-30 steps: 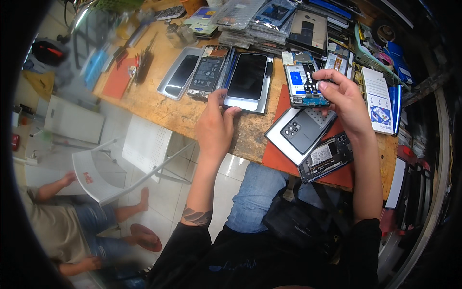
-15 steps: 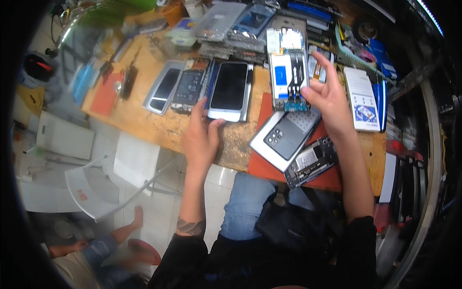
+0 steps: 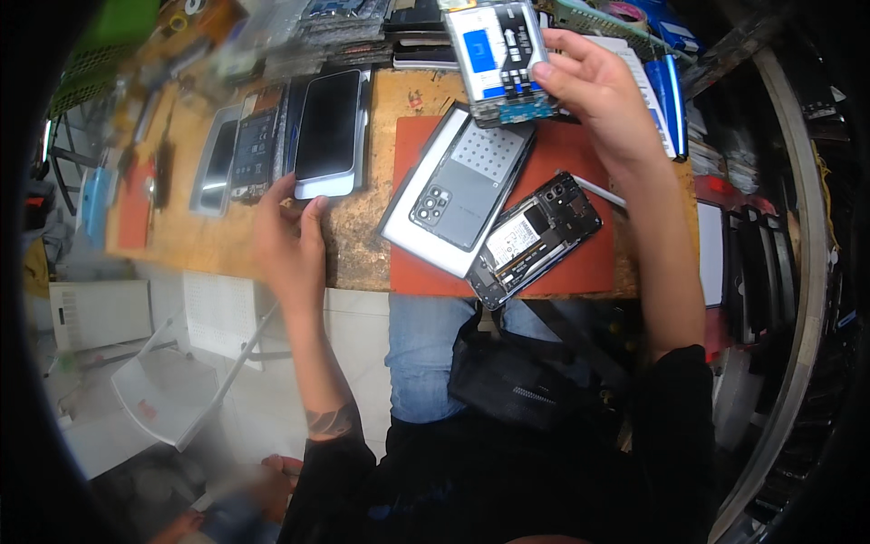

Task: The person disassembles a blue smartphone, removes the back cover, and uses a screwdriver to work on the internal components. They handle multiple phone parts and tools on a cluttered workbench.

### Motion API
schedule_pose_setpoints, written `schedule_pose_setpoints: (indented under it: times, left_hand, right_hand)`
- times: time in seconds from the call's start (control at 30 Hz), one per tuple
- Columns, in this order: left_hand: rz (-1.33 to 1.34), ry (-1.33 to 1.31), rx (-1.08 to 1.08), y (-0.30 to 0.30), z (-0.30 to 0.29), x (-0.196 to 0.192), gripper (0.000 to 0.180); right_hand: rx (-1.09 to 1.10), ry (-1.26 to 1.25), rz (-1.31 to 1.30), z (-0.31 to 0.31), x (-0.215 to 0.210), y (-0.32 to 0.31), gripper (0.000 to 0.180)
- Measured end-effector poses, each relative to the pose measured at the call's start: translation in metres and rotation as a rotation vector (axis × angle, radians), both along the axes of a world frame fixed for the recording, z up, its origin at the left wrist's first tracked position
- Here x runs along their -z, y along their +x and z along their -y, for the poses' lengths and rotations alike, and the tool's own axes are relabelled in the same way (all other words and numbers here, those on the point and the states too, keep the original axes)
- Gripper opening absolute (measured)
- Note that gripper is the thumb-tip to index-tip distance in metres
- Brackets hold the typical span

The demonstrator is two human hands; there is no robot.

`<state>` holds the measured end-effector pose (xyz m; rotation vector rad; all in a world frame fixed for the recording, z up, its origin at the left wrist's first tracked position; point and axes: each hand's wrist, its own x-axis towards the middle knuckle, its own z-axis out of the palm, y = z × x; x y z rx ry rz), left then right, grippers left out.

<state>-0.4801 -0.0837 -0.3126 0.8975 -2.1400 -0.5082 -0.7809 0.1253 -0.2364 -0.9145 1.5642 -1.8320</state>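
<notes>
My right hand [image 3: 603, 100] grips an opened phone [image 3: 498, 59] by its right edge, raised over the bench; its blue-marked battery, black flex cable and blue-green lower board show. The top end is cut off by the frame. My left hand [image 3: 294, 231] rests at the near left corner of a white phone with a black screen [image 3: 328, 127], thumb and index finger apart around that corner. Below the raised phone, a grey phone back cover [image 3: 458, 195] lies in a white box tray. Beside it lies another opened phone [image 3: 539, 236] with a white-labelled battery.
An orange-red mat [image 3: 412, 272] lies under the tray on the wooden bench [image 3: 358, 258]. More phones, including one with a bare battery [image 3: 256, 145], lie left of the white phone. Bagged parts [image 3: 340, 41] are stacked behind. A person sits low at left near a white chair [image 3: 168, 390].
My view has shifted right and closer to the mat. My right hand still grips the opened phone, now tilted more. The left hand stays by the white phone's corner.
</notes>
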Motion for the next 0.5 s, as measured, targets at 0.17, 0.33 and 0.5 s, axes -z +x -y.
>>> schedule_pose_setpoints:
  times: [0.17,0.33,0.5]
  left_hand:
    - [-0.039,0.045,-0.039,-0.001,-0.023,-0.01,0.038]
    - [0.001,-0.072,0.302,-0.003,-0.109,-0.038,0.024]
    - [0.161,-0.094,0.573,-0.018,-0.157,-0.038,0.027]
  right_hand:
    - [0.05,0.075,0.014,-0.02,0.014,-0.011,0.044]
    - [-0.012,-0.034,-0.028,-0.027,0.015,-0.01,0.042]
    - [-0.006,0.01,0.01,-0.028,0.008,-0.006,0.042]
